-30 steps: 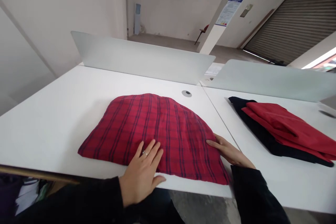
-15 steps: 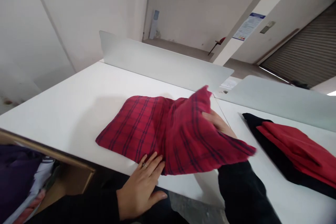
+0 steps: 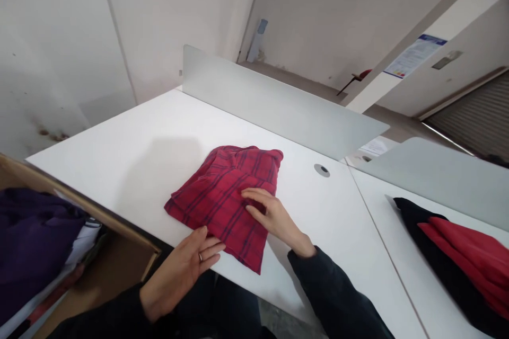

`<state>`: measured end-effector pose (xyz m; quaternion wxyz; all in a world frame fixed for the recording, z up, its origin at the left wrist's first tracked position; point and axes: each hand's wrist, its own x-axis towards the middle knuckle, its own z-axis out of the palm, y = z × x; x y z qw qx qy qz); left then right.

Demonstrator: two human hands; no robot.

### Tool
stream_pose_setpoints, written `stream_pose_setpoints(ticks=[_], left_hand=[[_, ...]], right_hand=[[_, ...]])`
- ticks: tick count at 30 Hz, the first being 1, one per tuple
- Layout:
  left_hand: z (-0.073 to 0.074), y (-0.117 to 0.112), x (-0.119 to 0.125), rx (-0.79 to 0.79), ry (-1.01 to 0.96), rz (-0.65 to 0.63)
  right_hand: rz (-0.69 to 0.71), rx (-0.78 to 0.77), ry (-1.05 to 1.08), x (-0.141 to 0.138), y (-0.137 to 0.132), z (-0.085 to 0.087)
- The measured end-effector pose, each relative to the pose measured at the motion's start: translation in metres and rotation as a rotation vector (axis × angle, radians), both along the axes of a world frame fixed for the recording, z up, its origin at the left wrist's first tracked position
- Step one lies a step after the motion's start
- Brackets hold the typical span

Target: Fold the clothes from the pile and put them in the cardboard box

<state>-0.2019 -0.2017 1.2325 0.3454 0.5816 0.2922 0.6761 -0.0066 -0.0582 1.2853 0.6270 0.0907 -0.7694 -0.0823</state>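
Note:
A red plaid cloth (image 3: 222, 190) lies folded into a small bundle on the white desk (image 3: 139, 153). My right hand (image 3: 272, 214) rests flat on top of the cloth's right part, fingers stretched out. At the cloth's near edge, by the desk's front, my left hand (image 3: 186, 265) lies with its fingers spread and a ring on one finger, its fingertips touching the fabric. Both arms wear black sleeves.
A grey divider panel (image 3: 278, 106) stands along the desk's back. A round cable hole (image 3: 322, 170) sits right of the cloth. On the neighbouring desk lie folded red and black clothes (image 3: 457, 243). A cardboard box (image 3: 79, 254) with purple clothing stands at the lower left.
My right hand has carried the cloth's right half over to the left and laid it down, so the cloth is now half as wide. The view has swung to the left.

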Motion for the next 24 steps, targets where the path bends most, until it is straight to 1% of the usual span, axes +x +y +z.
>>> stream_pose_setpoints(ticks=[2,4,6,8,9,11,13,15,16,17,19,21,22,23,24], left_hand=[[0.010,-0.003,0.003,0.015,-0.059,0.043],[0.022,-0.005,0.007,0.069,-0.055,0.059],[0.033,-0.006,0.010,0.140,-0.030,0.075],[0.039,-0.007,0.011,0.164,-0.063,0.137],[0.039,-0.009,0.011,0.156,-0.094,0.171],[0.035,-0.013,0.008,0.118,-0.149,0.215],[0.027,-0.021,0.003,0.073,-0.161,0.228],[0.018,-0.029,-0.005,0.036,-0.146,0.224],[0.013,-0.032,-0.010,0.025,-0.139,0.216],[0.009,-0.035,-0.015,0.019,-0.135,0.202],[0.003,-0.038,-0.024,0.011,-0.144,0.187],[-0.002,-0.038,-0.032,0.000,-0.160,0.227],[-0.004,-0.037,-0.034,0.005,-0.151,0.255],[-0.005,-0.037,-0.036,0.014,-0.128,0.279],[-0.006,-0.037,-0.036,0.029,-0.092,0.294]], right_hand=[[-0.079,0.078,-0.036,0.004,0.011,-0.012],[-0.120,0.131,-0.067,0.003,0.018,-0.021],[-0.155,0.168,-0.058,0.001,0.019,-0.027],[-0.185,0.182,-0.052,-0.001,0.015,-0.032],[-0.196,0.186,-0.056,0.000,0.011,-0.035],[-0.209,0.197,-0.095,0.002,0.000,-0.042],[-0.185,0.204,-0.178,0.008,-0.010,-0.048],[-0.126,0.182,-0.207,0.019,-0.014,-0.048],[-0.098,0.154,-0.164,0.026,-0.011,-0.044],[-0.077,0.114,-0.070,0.034,-0.006,-0.038],[-0.064,0.017,0.218,0.051,0.013,-0.019],[-0.051,-0.095,0.495,0.066,0.039,0.004],[-0.025,-0.158,0.566,0.071,0.052,0.016],[0.018,-0.228,0.578,0.074,0.063,0.026],[0.067,-0.286,0.538,0.075,0.073,0.034]])
